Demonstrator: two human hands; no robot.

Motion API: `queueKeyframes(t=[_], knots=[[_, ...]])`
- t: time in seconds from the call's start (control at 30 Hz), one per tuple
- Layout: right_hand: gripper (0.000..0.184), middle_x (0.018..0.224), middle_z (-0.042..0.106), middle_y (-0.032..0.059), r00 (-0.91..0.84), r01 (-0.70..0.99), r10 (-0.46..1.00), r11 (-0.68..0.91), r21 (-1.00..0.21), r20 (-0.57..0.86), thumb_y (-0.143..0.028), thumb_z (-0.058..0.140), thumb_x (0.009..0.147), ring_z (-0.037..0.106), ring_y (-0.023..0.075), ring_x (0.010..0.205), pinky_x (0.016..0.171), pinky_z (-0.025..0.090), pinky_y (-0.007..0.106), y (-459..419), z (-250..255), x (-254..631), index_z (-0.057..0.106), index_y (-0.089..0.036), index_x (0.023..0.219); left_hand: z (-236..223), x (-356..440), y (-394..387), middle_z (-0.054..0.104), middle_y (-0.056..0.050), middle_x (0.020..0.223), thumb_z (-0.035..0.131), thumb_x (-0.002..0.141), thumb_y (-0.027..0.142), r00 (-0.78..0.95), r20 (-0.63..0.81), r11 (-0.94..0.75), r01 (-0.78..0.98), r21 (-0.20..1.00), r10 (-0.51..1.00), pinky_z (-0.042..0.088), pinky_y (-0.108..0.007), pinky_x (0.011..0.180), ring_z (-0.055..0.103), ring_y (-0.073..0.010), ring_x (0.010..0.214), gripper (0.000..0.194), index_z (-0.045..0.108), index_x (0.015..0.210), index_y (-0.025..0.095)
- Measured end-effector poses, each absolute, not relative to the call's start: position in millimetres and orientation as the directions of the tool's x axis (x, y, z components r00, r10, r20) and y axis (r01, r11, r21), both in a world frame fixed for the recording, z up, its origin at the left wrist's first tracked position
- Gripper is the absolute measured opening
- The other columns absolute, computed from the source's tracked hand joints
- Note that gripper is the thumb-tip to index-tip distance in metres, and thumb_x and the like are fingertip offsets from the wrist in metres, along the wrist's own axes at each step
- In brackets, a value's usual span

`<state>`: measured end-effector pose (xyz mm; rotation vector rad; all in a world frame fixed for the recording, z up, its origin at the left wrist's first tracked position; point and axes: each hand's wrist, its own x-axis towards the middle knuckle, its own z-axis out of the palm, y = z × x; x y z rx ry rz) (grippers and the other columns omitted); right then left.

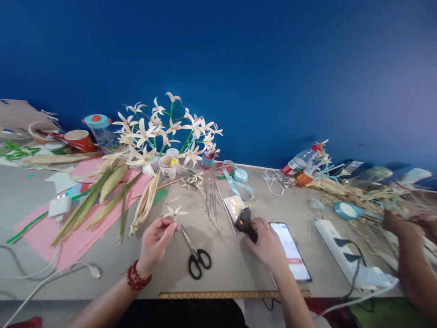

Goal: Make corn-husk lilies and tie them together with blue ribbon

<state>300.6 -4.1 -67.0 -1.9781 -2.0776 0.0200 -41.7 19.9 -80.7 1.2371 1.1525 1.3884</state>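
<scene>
Pinched between the fingertips of my left hand (159, 238) is a small white husk flower (175, 212), its petals spread upward. My right hand (268, 243) is wrapped round the handle of a black glue gun (245, 221), which sits at table level with its nozzle by a small white packet (234, 206). Between my two hands lies a pair of scissors (195, 257) with black handles, blades pointing away from me. A lit phone (291, 251) rests just right of my right hand. Thin wires (210, 200) lie beyond the scissors.
Several finished husk flowers (153, 130) stand in cups at the back. Corn husks (111, 182) cover pink paper (37, 237) on the left. A power strip (344, 250) with cords, blue ribbon (348, 210) and another person's hand (398, 223) are on the right. A bottle (300, 161) stands behind.
</scene>
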Motion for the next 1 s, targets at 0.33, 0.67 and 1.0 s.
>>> queueKeyframes(t=[0.33, 0.67, 1.0], knots=[[0.014, 0.093, 0.068, 0.0062, -0.295, 0.89, 0.949, 0.315, -0.33, 0.11, -0.019, 0.053, 0.088, 0.062, 0.02, 0.088, 0.077, 0.043, 0.027, 110.9, -33.1, 211.4, 0.067, -0.021, 0.089, -83.6, -39.3, 15.7, 0.061, -0.002, 0.073, 0.059, 0.088, 0.028, -0.016, 0.13, -0.13, -0.037, 0.991, 0.991, 0.045, -0.026, 0.071, 0.057, -0.0149, 0.072, 0.014, 0.061, 0.079, 0.017], [0.025, 0.097, 0.07, 0.0022, -0.415, 0.821, 0.897, 0.442, -0.363, 0.153, -0.009, 0.055, 0.083, 0.063, 0.0183, 0.091, 0.081, 0.047, 0.026, 177.7, -69.4, 163.9, 0.07, -0.025, 0.095, -83.2, -43.4, 16.4, 0.057, -0.001, 0.072, 0.055, 0.09, 0.027, 0.024, 0.177, -0.177, -0.013, 0.984, 0.984, 0.043, -0.025, 0.069, 0.055, -0.014, 0.07, 0.018, 0.058, 0.076, 0.017], [0.026, 0.116, 0.061, 0.0071, -0.454, 0.784, 0.875, 0.483, -0.391, 0.171, -0.013, 0.061, 0.081, 0.056, 0.0218, 0.106, 0.094, 0.043, 0.033, 183.7, -72.2, 158.7, 0.067, -0.023, 0.104, -80.7, -41.7, 15.3, 0.058, -0.003, 0.074, 0.055, 0.09, 0.031, 0.059, 0.134, -0.133, -0.025, 0.991, 0.989, 0.044, -0.026, 0.07, 0.055, -0.0154, 0.071, 0.021, 0.06, 0.075, 0.017]])
